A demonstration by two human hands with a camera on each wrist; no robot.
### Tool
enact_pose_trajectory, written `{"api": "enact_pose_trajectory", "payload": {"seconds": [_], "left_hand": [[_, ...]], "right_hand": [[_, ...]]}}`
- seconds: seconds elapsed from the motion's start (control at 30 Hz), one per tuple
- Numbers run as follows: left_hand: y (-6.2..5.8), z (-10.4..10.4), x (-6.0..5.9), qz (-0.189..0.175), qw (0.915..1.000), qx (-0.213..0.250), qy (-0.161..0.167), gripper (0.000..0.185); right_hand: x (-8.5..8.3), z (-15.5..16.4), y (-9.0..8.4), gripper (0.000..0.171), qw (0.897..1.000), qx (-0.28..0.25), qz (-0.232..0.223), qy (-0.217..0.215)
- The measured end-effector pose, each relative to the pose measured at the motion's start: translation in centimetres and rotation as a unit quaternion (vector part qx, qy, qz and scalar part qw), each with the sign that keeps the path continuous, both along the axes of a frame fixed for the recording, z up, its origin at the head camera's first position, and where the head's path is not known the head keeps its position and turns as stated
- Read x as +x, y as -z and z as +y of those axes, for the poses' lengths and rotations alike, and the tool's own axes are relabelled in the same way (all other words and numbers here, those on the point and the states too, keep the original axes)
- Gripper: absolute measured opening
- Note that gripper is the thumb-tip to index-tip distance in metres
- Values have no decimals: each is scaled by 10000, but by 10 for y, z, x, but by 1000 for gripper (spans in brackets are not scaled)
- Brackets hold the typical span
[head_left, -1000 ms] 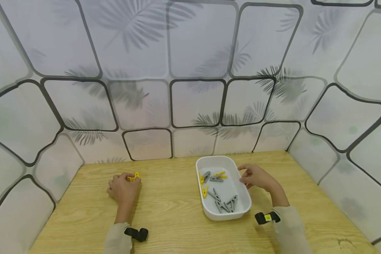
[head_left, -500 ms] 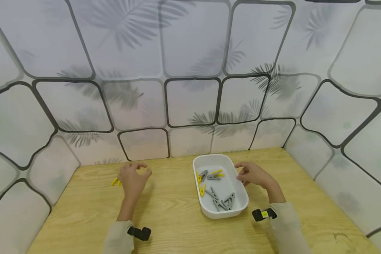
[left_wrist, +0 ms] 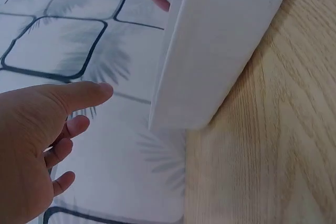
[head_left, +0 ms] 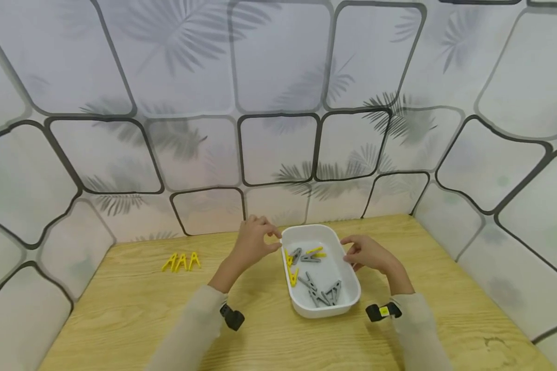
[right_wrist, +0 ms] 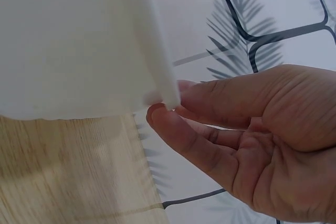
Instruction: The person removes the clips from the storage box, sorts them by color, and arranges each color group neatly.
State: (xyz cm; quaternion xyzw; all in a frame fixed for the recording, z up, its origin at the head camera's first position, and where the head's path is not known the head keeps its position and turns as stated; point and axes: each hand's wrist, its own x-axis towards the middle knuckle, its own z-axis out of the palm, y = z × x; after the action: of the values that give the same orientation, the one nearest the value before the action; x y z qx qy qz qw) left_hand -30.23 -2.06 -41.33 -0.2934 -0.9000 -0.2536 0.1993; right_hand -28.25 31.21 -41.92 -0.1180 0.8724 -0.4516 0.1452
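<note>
the white tray [head_left: 348, 301] sits on the table [head_left: 260, 340] right of centre, toward the far edge, holding grey pegs [head_left: 322, 294] and yellow pegs [head_left: 291, 268].

the right hand [head_left: 369, 253] is at the tray's right rim; in the right wrist view its thumb and fingers [right_wrist: 173, 129] pinch the rim lightly, apparently to steady the tray.

the left hand [head_left: 252, 242] hovers at the tray's far-left corner, fingers [left_wrist: 73, 129] loosely spread and holding nothing, placed for access to the pegs inside.

three yellow pegs in a row [head_left: 181, 261] lie well apart from the tray, near the table's far-left corner, side by side, which suggests sorting by colour.
</note>
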Motion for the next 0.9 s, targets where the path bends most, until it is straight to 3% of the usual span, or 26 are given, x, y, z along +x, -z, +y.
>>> {"api": "enact_pose_trajectory", "payload": {"seconds": [0.13,0.3,0.5,0.7,0.9], "left_hand": [[-2,22,-7,-316,9959,-747,395,14],[4,40,-15,-679,9824,-1609,657,14],[10,53,-18,-1003,9699,-2014,927,11],[11,64,-19,-1270,9603,-2323,883,17],[12,74,-24,-1507,9425,-2904,677,20]], "right_hand": [[0,-1,0,50,10000,16,-12,40],[1,-1,-1,51,10000,21,-17,56],[0,-1,-2,53,10000,40,-58,19],[0,-1,-2,53,10000,22,-74,23],[-1,1,0,53,10000,-23,-74,21]]}}
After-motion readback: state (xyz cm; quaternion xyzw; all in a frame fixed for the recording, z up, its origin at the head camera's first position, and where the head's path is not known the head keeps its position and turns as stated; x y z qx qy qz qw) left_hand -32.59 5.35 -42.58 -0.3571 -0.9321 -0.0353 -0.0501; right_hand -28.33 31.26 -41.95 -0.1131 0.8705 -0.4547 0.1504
